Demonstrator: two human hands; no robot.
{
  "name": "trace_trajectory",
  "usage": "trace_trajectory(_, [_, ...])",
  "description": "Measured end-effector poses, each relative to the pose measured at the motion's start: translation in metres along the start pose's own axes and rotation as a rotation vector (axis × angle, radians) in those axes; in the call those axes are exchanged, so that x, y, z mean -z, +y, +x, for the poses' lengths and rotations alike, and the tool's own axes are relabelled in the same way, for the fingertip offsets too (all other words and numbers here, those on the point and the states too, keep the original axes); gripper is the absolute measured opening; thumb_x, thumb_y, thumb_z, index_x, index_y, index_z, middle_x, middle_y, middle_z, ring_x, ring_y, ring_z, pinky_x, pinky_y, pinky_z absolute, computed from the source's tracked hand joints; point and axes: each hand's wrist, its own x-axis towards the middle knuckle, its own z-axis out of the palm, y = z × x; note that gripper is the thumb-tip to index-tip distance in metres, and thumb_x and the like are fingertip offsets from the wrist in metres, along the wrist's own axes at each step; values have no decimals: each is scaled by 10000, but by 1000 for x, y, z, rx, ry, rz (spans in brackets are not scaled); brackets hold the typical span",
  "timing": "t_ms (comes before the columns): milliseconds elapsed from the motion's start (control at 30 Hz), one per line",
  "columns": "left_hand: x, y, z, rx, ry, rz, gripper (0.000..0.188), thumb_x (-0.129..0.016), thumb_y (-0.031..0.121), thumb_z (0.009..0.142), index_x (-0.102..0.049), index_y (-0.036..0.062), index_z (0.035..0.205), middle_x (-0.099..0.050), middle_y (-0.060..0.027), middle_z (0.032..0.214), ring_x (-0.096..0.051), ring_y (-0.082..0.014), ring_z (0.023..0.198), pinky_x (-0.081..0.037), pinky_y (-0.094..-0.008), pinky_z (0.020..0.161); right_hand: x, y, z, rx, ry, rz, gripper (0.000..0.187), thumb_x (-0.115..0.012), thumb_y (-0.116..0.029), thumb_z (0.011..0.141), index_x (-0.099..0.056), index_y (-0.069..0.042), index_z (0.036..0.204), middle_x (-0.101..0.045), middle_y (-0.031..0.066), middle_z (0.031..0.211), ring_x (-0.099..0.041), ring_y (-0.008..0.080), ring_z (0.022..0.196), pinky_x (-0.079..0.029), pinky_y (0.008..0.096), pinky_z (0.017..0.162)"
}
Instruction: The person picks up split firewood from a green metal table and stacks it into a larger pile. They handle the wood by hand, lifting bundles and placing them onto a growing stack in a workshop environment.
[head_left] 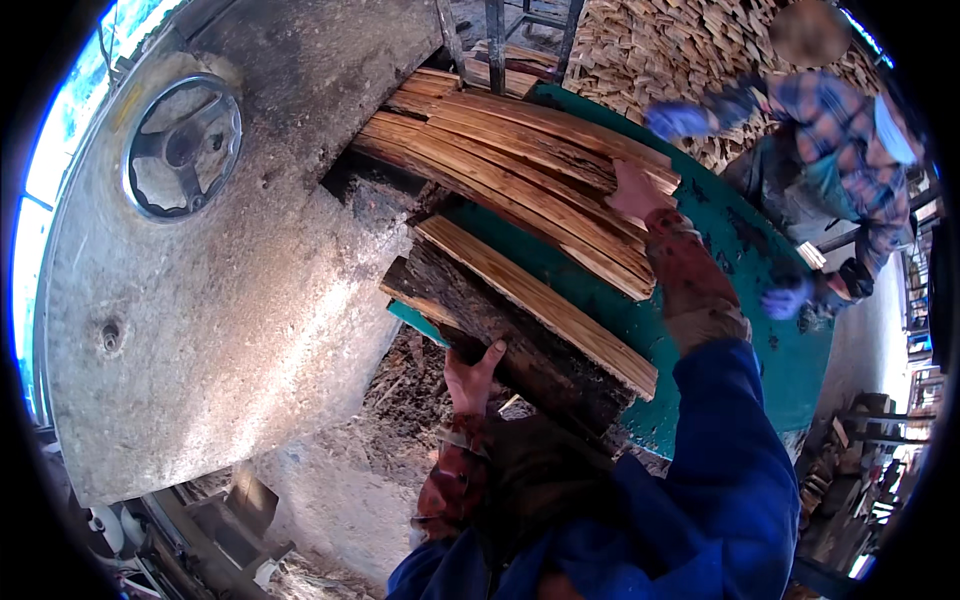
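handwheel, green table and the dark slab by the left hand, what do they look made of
Handwheel: probably metal, polished, since its rim glints brightly.
Green table: likely painted metal, as dark patches break the green coat; the base stays uncertain.
Dark slab: wood, seemingly with rough bark, going by its dark, craggy face and paler wood at one end.

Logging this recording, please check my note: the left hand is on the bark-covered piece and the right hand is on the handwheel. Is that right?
Not quite: the head view shows the right hand on the split wood pieces, not the handwheel. The left hand is indeed on the bark-covered piece.
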Motion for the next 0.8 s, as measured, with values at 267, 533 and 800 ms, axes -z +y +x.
trace_trajectory(267, [0,1,-2,2,37,-38,708,-883,258,678,-540,-99,1184,-642,-152,1129,-600,-212,988,-481,-331,894,16,4,-45,1,-28,66,519,-743,-243,664,-551,18,1070,-586,247,1069,-550,410,1052,-447,459,887])
trace_trajectory(533, [-5,13,-5,-7,25,18,673,-877,279,686,-564,-111,1136,-659,-157,1086,-606,-207,955,-481,-332,882,53,25,-141,-212,-16,172,561,-764,-287,622,-605,9,1071,-623,236,1039,-597,380,1011,-466,441,868])
trace_trajectory(800, [0,15,-4,1,33,171,685,-872,341,680,-588,-94,1126,-669,-150,1070,-613,-217,938,-479,-344,863,120,30,-235,-310,11,80,656,-824,-251,584,-599,17,1139,-645,213,1034,-629,330,976,-473,403,848])
